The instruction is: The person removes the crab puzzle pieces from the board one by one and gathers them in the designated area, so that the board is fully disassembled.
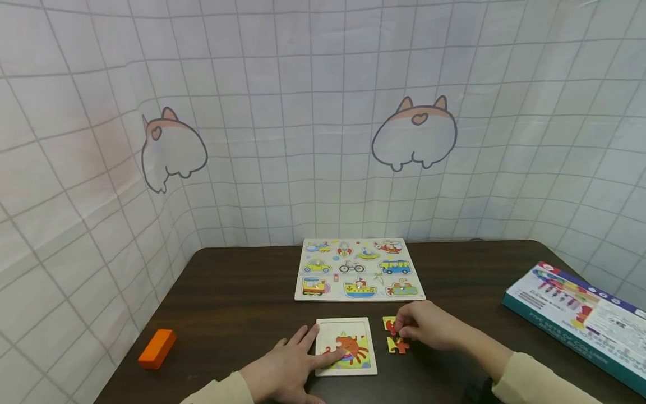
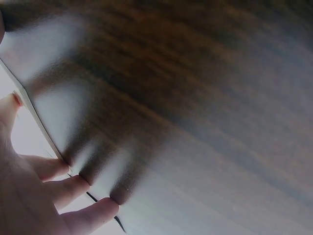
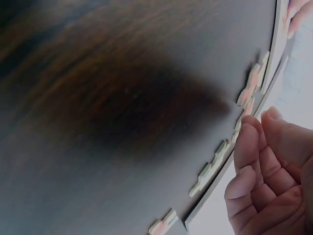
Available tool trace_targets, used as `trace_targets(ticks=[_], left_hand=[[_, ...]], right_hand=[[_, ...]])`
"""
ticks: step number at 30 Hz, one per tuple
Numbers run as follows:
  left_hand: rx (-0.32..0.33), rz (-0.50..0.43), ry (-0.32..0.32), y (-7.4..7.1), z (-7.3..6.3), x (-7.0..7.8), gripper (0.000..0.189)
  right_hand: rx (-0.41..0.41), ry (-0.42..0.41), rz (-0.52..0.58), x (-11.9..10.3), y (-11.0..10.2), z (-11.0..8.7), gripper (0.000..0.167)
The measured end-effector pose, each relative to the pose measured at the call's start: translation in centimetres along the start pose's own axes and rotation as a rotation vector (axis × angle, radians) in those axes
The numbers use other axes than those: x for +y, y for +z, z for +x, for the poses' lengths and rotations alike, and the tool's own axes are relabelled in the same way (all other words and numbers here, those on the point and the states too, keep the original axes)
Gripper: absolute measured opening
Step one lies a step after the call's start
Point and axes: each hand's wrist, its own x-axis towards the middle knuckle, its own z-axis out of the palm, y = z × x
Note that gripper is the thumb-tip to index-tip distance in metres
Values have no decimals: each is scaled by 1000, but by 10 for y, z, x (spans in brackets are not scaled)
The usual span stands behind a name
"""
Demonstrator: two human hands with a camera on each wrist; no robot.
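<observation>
My left hand (image 1: pixel 290 365) lies with fingers spread over a small square puzzle board (image 1: pixel 372 353), one finger stretched across its picture of a reddish-orange animal. In the left wrist view, its fingertips (image 2: pixel 100 213) reach over the board's edge. To the right of that board, my right hand (image 1: pixel 429 325) pinches a jigsaw piece (image 3: pixel 239 128) between thumb and fingertips, its other fingers curled. The piece is mostly hidden by the fingers. Yellow and red jigsaw pieces (image 1: pixel 391 345) lie on the table at the fingertips. More pieces (image 3: pixel 210 169) show below the hand in the right wrist view.
A larger peg puzzle board (image 1: pixel 330 283) with vehicle pictures lies behind the small one. An orange block (image 1: pixel 157 349) sits at the left of the dark table (image 1: pixel 227 303). A flat printed box (image 1: pixel 570 320) lies at the right edge. Gridded cloth (image 1: pixel 313 140) hangs behind.
</observation>
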Motion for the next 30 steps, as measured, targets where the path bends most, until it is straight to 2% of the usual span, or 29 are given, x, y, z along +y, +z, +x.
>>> trace_targets(ticks=[5, 9, 13, 21, 30], left_hand=[[-5, 1, 2, 0, 0, -1, 82], [4, 13, 5, -1, -1, 0, 82], [15, 12, 9, 0, -2, 0, 82], [22, 2, 14, 1, -2, 0, 82], [27, -1, 21, 1, -3, 0, 82]], right_hand=[[-7, 13, -51, 0, -1, -7, 8], [-35, 28, -61, -1, 0, -10, 18], [-28, 49, -94, -4, 4, -9, 24], [-29, 90, -102, -4, 6, -6, 22], [-25, 77, -108, -3, 7, -7, 22]])
